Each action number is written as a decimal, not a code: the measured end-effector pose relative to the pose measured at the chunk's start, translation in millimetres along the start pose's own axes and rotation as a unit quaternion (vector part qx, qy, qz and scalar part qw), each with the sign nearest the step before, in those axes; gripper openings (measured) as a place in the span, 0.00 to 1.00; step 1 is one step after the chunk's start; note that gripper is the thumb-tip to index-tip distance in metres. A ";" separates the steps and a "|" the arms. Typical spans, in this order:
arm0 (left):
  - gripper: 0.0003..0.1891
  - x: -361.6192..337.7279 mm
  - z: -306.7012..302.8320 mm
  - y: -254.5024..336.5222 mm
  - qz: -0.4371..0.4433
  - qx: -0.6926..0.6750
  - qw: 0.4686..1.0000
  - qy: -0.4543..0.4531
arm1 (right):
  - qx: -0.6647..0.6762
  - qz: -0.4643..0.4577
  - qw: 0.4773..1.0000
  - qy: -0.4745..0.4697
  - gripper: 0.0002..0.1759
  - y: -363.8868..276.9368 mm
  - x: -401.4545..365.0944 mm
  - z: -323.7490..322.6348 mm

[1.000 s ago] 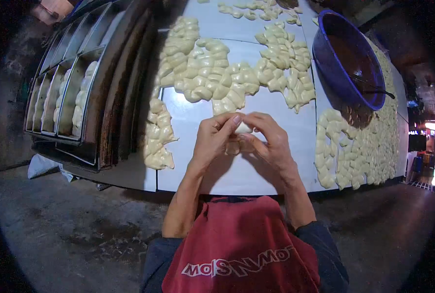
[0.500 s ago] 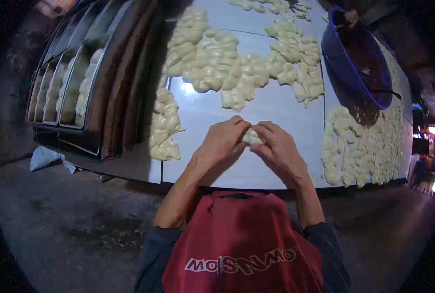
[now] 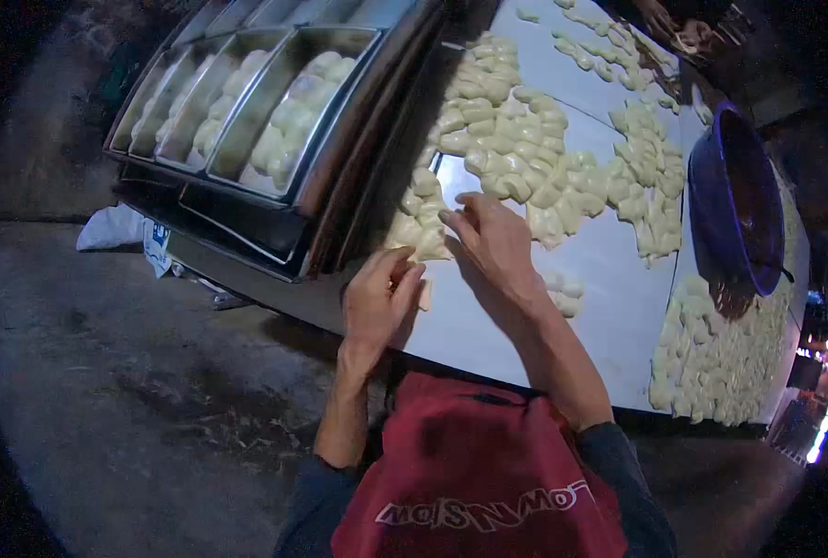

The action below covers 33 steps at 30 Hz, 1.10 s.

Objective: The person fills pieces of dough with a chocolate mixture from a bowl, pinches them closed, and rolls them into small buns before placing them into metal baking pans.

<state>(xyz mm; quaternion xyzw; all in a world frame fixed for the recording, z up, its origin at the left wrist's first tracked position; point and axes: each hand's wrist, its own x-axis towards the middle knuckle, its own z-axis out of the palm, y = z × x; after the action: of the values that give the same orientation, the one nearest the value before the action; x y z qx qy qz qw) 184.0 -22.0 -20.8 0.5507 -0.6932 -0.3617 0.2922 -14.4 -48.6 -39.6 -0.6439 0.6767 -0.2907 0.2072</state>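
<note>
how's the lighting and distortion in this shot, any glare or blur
Head view: strong fisheye bends the table edge and blackens the corners; dim light, with a glare patch on the tabletop beside the right hand; the blue bowl throws a dark shadow; the left hand is fairly sharp.

A white worktable stands on a stained concrete floor, with coloured lights far right.

Small pale dough piece at left hand fingertips.
</note>
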 end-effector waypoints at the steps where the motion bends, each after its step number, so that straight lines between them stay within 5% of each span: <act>1: 0.14 2.8 -3.0 -5.2 0.002 -0.003 1.000 0.010 | -0.016 -0.007 1.000 0.014 0.24 -9.2 14.7 5.8; 5: 0.16 16.2 3.4 -13.1 0.028 -0.059 0.997 0.045 | -0.074 -0.057 0.991 0.094 0.24 -5.9 56.8 50.0; 7: 0.16 21.1 8.0 -9.2 0.037 -0.072 0.995 0.055 | 0.137 0.109 0.984 0.015 0.21 -24.7 51.5 31.1; 8: 0.16 23.1 10.1 -7.6 0.041 -0.080 0.994 0.060 | 0.238 0.191 0.952 -0.027 0.19 -27.4 49.1 21.3; 10: 0.17 28.9 11.1 -4.7 0.054 -0.059 0.995 0.054 | 0.419 0.187 0.887 0.048 0.09 -6.8 38.9 23.2; 12: 0.18 37.1 17.4 -9.8 0.054 -0.068 0.995 0.052 | 0.596 0.241 0.761 0.089 0.13 -2.9 25.1 6.6; 15: 0.19 50.4 22.7 -3.9 0.063 -0.069 0.995 0.028 | 0.561 0.242 0.788 0.079 0.23 14.1 9.9 -9.7; 18: 0.21 66.3 30.0 2.2 0.147 0.064 0.987 0.013 | 0.552 0.181 0.814 0.020 0.17 30.8 3.7 -9.0; 20: 0.23 79.3 43.6 -1.9 0.183 0.113 0.977 -0.009 | 0.546 0.257 0.797 -0.008 0.22 34.5 7.7 -7.1; 21: 0.24 86.0 44.8 0.3 0.198 0.121 0.972 -0.031 | 0.383 0.200 0.902 -0.020 0.23 36.2 9.2 -4.9; 23: 0.23 88.7 44.4 10.4 0.199 0.119 0.970 -0.074 | 0.118 0.098 0.988 -0.026 0.22 39.1 13.4 -9.7; 26: 0.21 92.2 50.3 3.0 0.204 0.127 0.967 -0.090 | 0.155 0.151 0.976 0.030 0.19 34.1 7.7 -15.2; 27: 0.18 92.6 43.0 5.3 0.208 0.144 0.961 -0.113 | 0.272 0.202 0.941 0.023 0.17 24.3 1.5 -21.5; 28: 0.17 93.1 42.9 1.3 0.208 0.137 0.962 -0.112 | 0.448 0.281 0.849 0.005 0.16 14.5 -1.9 -31.3; 33: 0.20 87.0 58.3 -2.0 0.239 0.116 0.963 -0.057 | 0.565 0.287 0.772 -0.038 0.12 26.8 -3.5 -30.5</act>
<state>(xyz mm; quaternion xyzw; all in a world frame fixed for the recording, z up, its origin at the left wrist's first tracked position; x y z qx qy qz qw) 118.9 -96.6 -54.8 0.3777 -0.8572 -0.2296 0.2643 -54.2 -41.3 -34.9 -0.1975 0.5350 -0.5230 0.6334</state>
